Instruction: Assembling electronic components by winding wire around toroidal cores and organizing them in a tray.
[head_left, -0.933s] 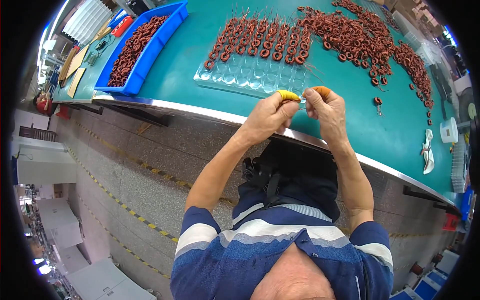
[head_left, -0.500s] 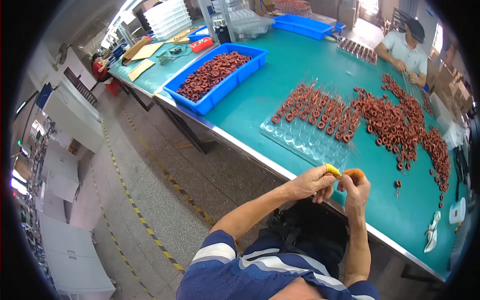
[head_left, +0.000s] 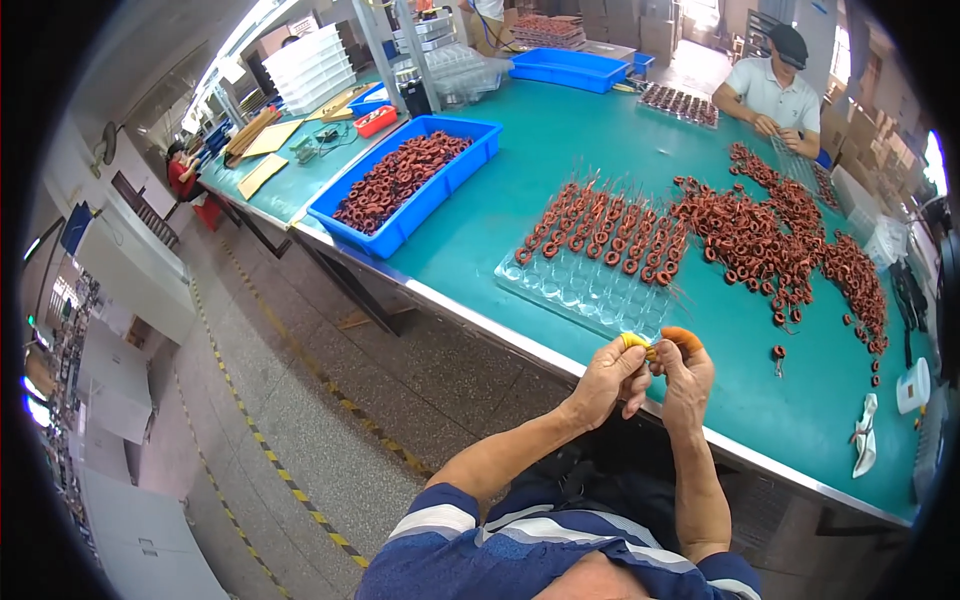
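Observation:
My left hand (head_left: 604,384) and my right hand (head_left: 686,388) meet at the table's near edge, fingertips pinched together. Yellow covering wraps a left finger, and an orange one wraps a right finger. Whatever lies between the fingertips is too small and hidden to make out. Just beyond them is a clear plastic tray (head_left: 560,285) with rows of red-brown rings with thin wire leads (head_left: 612,232) in its far part; the near pockets hold none. To the right spreads a loose heap of the same rings (head_left: 765,240). One single ring (head_left: 779,353) lies apart, nearer my right hand.
A blue bin (head_left: 318,212) of red-brown rings stands left on the green table (head_left: 560,130). Across at the far right, a co-worker (head_left: 775,95) handles a clear tray. A white cloth-like strip (head_left: 865,436) and a white container (head_left: 912,387) lie near the right end.
The whole view has shifted, so the table things appear farther left. My hands stay pinched together at the table edge, with only a slight change in finger pose.

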